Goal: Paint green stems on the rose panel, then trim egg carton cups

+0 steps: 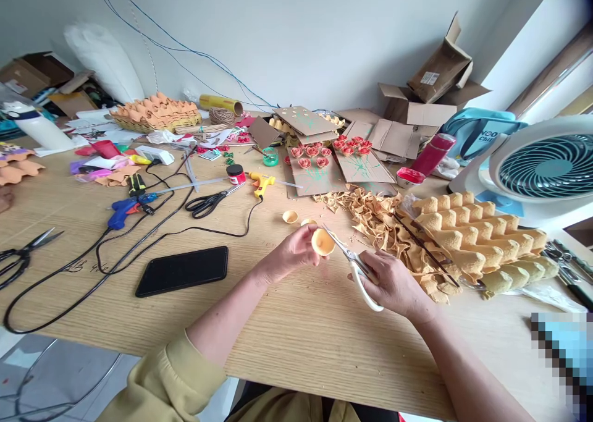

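Observation:
In the middle of the head view, my left hand (296,247) grips a small yellow egg-carton cup (323,241) by its side, its hollow facing me. My right hand (386,280) is closed around white-handled scissors (365,286), with the blades reaching the cup's upper right rim. Whether the blades touch the paper pulp is hard to tell. Just behind my left hand, one loose cup (290,216) lies on the table, and another is partly hidden by my fingers. A heap of torn carton scraps (377,221) spreads beyond my right hand.
Stacked egg trays (477,230) and a white fan (546,168) stand right. Left lie a black phone (183,271), a blue glue gun (132,209) with cables, and black scissors (207,204). Behind are a yellow glue gun (262,183) and cardboard with red cup flowers (316,175).

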A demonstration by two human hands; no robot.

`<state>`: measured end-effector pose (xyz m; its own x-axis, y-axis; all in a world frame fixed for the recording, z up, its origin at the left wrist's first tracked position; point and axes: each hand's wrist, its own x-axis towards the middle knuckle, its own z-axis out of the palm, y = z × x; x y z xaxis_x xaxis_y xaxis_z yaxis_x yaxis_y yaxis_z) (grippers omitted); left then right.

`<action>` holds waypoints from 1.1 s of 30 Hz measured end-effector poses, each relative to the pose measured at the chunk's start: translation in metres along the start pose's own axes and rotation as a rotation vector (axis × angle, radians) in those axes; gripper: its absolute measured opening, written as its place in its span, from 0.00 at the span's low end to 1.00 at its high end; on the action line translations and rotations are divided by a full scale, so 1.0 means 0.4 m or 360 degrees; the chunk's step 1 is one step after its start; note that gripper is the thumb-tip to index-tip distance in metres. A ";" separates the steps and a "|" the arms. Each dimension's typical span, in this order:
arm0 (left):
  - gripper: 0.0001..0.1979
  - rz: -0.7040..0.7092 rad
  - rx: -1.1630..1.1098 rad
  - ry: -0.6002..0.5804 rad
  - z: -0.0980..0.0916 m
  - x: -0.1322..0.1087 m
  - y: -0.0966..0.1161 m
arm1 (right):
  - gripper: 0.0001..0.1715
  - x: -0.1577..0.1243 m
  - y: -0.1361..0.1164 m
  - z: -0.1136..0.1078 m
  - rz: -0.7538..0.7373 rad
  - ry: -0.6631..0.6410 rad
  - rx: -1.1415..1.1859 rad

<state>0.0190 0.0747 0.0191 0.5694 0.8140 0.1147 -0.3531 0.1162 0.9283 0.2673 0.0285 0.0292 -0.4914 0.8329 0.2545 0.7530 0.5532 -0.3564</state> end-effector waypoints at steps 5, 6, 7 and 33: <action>0.28 0.0329 0.0534 0.0354 0.022 0.004 -0.023 | 0.15 0.002 0.000 0.011 0.0074 0.0005 -0.0020; 0.28 0.0342 0.0574 0.0379 0.023 0.003 -0.026 | 0.14 0.002 0.001 0.013 0.0074 0.0006 -0.0025; 0.27 0.0345 0.0604 0.0388 0.025 0.002 -0.028 | 0.14 0.002 0.002 0.015 0.0070 0.0008 -0.0032; 0.28 0.0110 0.0425 0.0282 0.017 -0.001 -0.020 | 0.17 0.005 -0.004 0.003 0.0123 -0.0008 0.0103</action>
<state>0.0265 0.0695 0.0140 0.4048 0.9038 0.1391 -0.1661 -0.0769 0.9831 0.2646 0.0294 0.0294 -0.4354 0.8731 0.2195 0.7588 0.4871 -0.4323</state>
